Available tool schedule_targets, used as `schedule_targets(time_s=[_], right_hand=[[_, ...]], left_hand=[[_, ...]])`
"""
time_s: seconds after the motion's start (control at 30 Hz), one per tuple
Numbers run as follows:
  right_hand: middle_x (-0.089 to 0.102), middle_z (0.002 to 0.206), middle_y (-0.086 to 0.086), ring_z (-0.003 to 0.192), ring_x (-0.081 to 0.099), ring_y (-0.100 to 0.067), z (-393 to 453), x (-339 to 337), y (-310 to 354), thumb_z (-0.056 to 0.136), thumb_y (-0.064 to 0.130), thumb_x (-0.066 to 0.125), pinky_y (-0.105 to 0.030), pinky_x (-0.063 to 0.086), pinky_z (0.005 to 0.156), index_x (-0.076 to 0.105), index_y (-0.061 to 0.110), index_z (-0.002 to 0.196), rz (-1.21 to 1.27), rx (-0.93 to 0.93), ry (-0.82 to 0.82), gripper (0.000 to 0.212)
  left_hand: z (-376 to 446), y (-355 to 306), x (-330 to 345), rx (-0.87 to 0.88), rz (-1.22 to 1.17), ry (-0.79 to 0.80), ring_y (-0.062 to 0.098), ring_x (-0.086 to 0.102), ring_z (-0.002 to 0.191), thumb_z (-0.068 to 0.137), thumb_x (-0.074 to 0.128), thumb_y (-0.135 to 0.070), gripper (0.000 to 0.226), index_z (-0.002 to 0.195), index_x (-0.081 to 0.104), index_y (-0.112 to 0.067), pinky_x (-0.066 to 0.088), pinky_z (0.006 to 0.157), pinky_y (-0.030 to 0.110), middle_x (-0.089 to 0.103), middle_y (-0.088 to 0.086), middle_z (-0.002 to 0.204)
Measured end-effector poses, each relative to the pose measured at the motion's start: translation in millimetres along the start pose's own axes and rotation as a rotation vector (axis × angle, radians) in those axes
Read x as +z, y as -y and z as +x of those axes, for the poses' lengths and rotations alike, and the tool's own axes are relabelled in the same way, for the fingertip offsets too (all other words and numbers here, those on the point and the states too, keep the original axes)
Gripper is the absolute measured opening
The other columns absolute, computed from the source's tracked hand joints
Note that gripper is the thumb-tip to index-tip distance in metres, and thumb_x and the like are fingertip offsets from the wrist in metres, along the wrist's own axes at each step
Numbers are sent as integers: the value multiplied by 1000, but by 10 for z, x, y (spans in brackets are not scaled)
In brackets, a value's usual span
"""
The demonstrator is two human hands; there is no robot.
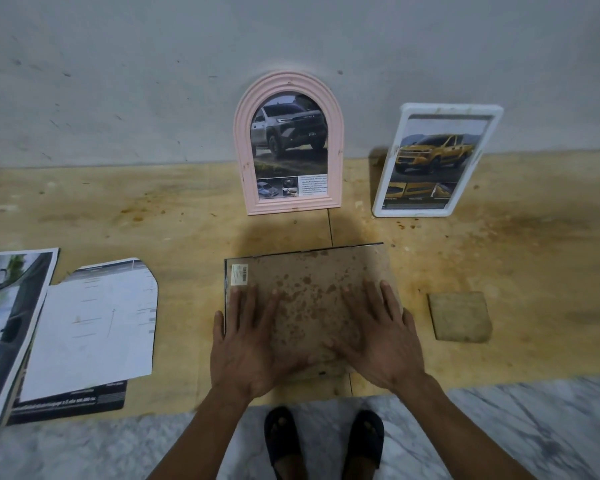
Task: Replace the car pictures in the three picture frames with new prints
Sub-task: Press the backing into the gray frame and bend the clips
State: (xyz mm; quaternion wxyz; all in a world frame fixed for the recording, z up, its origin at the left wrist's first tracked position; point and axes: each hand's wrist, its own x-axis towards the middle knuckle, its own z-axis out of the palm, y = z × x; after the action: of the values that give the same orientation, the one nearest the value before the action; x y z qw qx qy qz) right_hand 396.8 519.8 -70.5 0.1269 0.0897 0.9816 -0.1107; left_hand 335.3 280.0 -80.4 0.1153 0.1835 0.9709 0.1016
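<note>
A third picture frame (309,271) lies face down on the yellow floor strip, its stained brown backing board up and a barcode sticker at its top left corner. My left hand (246,344) and my right hand (381,341) press flat on that backing, fingers spread. A pink arched frame (288,143) with a grey pickup picture leans on the wall behind. To its right leans a white rectangular frame (437,161) with a yellow pickup picture. Loose car prints (84,323) lie in a pile at the left.
A small square brown board (459,317) lies right of the face-down frame. The grey wall (153,81) stands close behind the frames. My two feet in dark sandals (323,441) stand on the marble floor below.
</note>
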Motion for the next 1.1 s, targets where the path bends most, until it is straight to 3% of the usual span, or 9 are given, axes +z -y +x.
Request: schedule_targets(time_s=[0.17, 0.4, 0.57, 0.67, 0.77, 0.83, 0.9, 1.0, 1.1], right_hand=[[-10, 163, -3, 147, -7, -34, -110, -3, -122, 59, 93, 48, -53, 29, 111, 23, 35, 151, 144, 67, -21, 111], [11, 161, -6, 139, 22, -39, -42, -14, -111, 59, 93, 50, -52, 47, 95, 37, 33, 144, 131, 97, -61, 104], [6, 161, -2, 139, 18, -35, -31, -10, -163, 56, 95, 49, -49, 49, 94, 28, 33, 147, 157, 67, -34, 112], [0, 160, 4, 140, 13, -30, -18, -28, -176, 51, 96, 51, -45, 50, 93, 22, 28, 151, 193, 92, -11, 124], [-1, 160, -1, 139, 14, -37, -25, -30, -167, 55, 94, 53, -50, 49, 94, 23, 33, 149, 151, 62, -12, 116], [-2, 160, -3, 138, 15, -39, -19, -24, -174, 55, 94, 51, -52, 49, 92, 21, 37, 148, 132, 55, -4, 113], [-3, 160, -3, 138, 15, -39, -15, -38, -169, 52, 98, 43, -53, 50, 91, 20, 41, 147, 121, 65, 8, 113], [-7, 160, -4, 140, 9, -40, -27, -78, -143, 46, 103, 24, -54, 47, 96, 16, 41, 148, 97, 76, 31, 120], [-10, 161, -6, 145, -10, -38, -46, -148, -88, 51, 102, 20, -53, 31, 111, 9, 39, 152, 26, 74, 63, 119]], left_hand=[[31, -27, -28, -39, -69, -13, 28, 6, 152, 57, 32, -103, 123, 153, 31, -25, 29, 112, 56, 12, 9, 164], [56, -80, -53, -41, -77, 11, 23, 7, 152, 64, 25, -99, 117, 153, 32, -22, 27, 114, 55, 17, 4, 163], [78, 271, -110, 18, -373, -77, 30, 36, 139, 63, 70, -69, 101, 146, 45, -18, 44, 104, 48, 31, 6, 156], [72, 439, -173, -105, -300, -112, 31, 35, 132, 49, 75, -77, 109, 140, 49, -22, 33, 100, 39, 43, 8, 141], [33, 406, -235, -186, -434, -110, 5, 55, 101, 46, 84, -69, 83, 112, 67, -21, 37, 72, 20, 64, -8, 104], [20, 365, -253, -188, -573, -113, -15, 58, 78, 52, 91, -51, 58, 100, 73, -25, 38, 58, 6, 64, -25, 87], [21, 341, -256, -239, -645, -105, -13, 57, 71, 53, 93, -41, 52, 97, 71, -24, 37, 55, 6, 64, -23, 83], [16, 292, -308, -295, -645, -89, 8, 55, 67, 52, 94, -40, 53, 90, 65, -18, 38, 53, 18, 64, -3, 78], [39, 321, -335, -266, -651, -55, -1, 57, 72, 53, 94, -43, 50, 88, 61, -30, 38, 53, 13, 62, -17, 78]])
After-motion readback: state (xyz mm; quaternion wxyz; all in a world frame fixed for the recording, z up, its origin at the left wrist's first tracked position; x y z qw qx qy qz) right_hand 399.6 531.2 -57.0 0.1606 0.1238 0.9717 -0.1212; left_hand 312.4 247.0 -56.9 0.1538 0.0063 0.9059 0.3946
